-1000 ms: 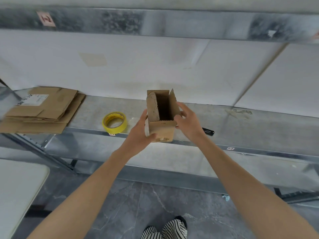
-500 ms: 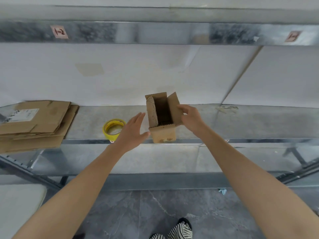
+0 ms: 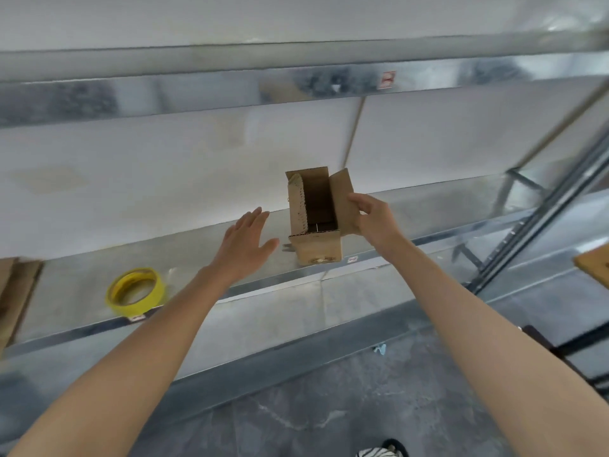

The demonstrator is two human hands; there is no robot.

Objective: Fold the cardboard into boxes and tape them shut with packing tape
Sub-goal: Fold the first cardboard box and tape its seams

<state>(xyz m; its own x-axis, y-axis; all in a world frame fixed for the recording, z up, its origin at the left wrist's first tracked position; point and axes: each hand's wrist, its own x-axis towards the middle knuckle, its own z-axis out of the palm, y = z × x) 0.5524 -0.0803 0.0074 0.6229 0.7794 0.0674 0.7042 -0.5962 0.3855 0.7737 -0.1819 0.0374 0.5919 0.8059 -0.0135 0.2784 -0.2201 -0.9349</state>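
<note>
**Right hand gripping box flap, left hand hovering open**

You are gripping the box [image 3: 315, 225] with your right hand [image 3: 374, 219], fingers curling round its raised right flap. The box is standing upright with its top open at the front edge of the shelf [image 3: 445, 219]. I cannot tell whether it is resting there or slightly lifted. Your left hand [image 3: 245, 240] is hovering just left of the box with its fingers straight and spread, not touching it. The yellow tape [image 3: 130, 308] is lying flat on the shelf, well to the left. Flat cardboard [image 3: 19, 291] is showing at the left edge.
</note>
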